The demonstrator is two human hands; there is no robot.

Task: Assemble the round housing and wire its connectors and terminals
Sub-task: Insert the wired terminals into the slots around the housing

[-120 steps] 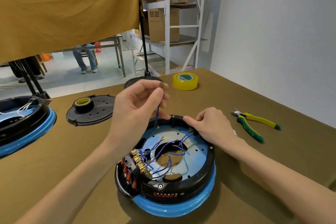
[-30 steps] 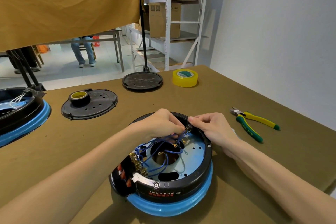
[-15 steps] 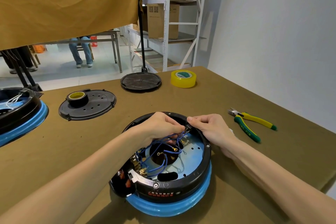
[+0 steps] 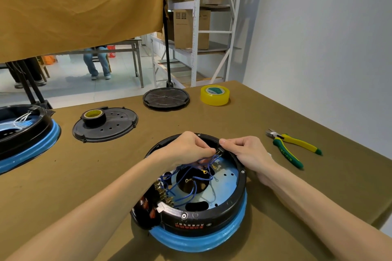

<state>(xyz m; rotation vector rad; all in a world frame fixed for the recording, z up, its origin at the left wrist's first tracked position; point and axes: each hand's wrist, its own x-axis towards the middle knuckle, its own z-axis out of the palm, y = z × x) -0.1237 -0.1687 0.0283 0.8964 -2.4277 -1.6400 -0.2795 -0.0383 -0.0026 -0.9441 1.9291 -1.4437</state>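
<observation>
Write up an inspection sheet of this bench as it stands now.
Surface: brown cloth-covered table.
Job's things: round black housing on a blue base; blue wires with ring terminals loose inside.
Clutter: yellow-green pliers, yellow tape roll, perforated black lid carrying a small black tape roll, ribbed black disc, second housing at left.
Grippers: left hand pinches wires; right hand pinches a connector at the rim.
Cables: none beyond the blue wires.
Surroundings: ochre curtain, white shelving with cardboard boxes, white wall.
</observation>
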